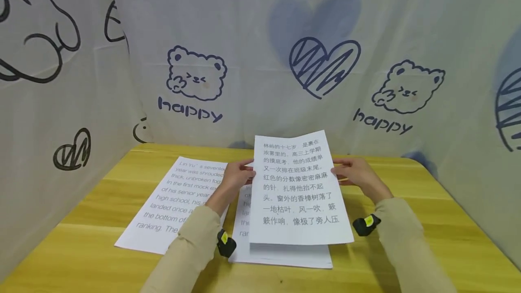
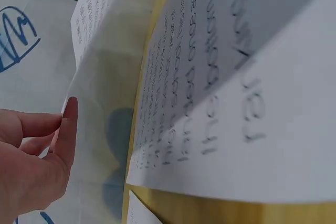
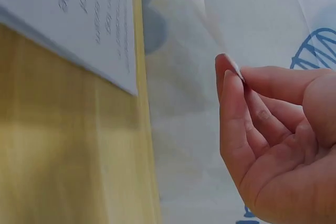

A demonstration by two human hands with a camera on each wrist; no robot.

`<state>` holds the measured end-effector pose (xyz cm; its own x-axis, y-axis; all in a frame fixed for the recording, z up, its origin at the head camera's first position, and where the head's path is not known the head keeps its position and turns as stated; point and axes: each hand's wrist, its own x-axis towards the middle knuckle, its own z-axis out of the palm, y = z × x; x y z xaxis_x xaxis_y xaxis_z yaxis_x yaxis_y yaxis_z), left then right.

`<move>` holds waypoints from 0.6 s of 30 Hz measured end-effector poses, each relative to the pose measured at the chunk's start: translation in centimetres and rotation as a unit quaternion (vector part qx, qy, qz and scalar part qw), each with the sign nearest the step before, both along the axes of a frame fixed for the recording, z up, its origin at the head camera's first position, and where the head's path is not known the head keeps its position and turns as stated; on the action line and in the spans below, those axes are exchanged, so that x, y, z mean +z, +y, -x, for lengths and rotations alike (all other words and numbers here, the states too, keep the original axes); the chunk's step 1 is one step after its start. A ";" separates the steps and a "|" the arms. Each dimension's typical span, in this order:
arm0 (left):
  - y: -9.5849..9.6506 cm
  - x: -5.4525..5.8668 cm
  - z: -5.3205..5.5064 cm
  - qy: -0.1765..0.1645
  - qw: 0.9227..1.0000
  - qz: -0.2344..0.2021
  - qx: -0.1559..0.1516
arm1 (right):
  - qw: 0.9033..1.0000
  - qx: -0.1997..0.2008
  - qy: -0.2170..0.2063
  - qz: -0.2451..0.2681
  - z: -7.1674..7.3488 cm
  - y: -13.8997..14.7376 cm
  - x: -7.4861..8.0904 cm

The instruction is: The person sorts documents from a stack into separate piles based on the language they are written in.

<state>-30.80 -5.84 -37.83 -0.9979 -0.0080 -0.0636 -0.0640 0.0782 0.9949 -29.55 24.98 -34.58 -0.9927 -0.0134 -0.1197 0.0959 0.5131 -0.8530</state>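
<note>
A sheet of paper printed with Chinese text (image 1: 299,189) is held up, tilted, above the table. My left hand (image 1: 237,179) pinches its left edge between thumb and fingers; in the left wrist view the left hand (image 2: 39,156) grips the edge of the raised sheet. On the opposite edge my right hand (image 1: 358,175) pinches it the same way, and the right wrist view shows the right hand (image 3: 278,124) with thumb and fingertips together on the paper. Beneath the raised sheet lies a paper stack (image 1: 285,259) with English print on top, partly hidden.
To the left, another sheet with English text (image 1: 171,202) lies flat on the yellow wooden table (image 1: 431,238), partly covered by the left forearm. A pale cloth backdrop (image 1: 252,80) with bear and heart drawings hangs behind the table and along its sides.
</note>
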 end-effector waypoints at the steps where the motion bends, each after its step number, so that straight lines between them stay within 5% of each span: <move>1: 0.4 0.3 0.2 0.000 1.000 0.000 -0.002 | 1.000 0.005 0.000 -0.007 0.1 0.3 0.3; 4: 1.8 0.5 0.8 -0.007 1.000 -0.001 0.001 | 1.000 0.018 -0.003 -0.021 -0.1 0.6 1.4; 11: 6.3 -0.4 1.1 -0.002 1.000 0.020 0.024 | 0.997 0.036 -0.002 -0.064 1.8 4.8 -0.3; 18: 12.7 0.3 -0.3 0.018 0.995 0.076 0.058 | 0.994 -0.043 -0.036 -0.091 2.3 7.8 -1.4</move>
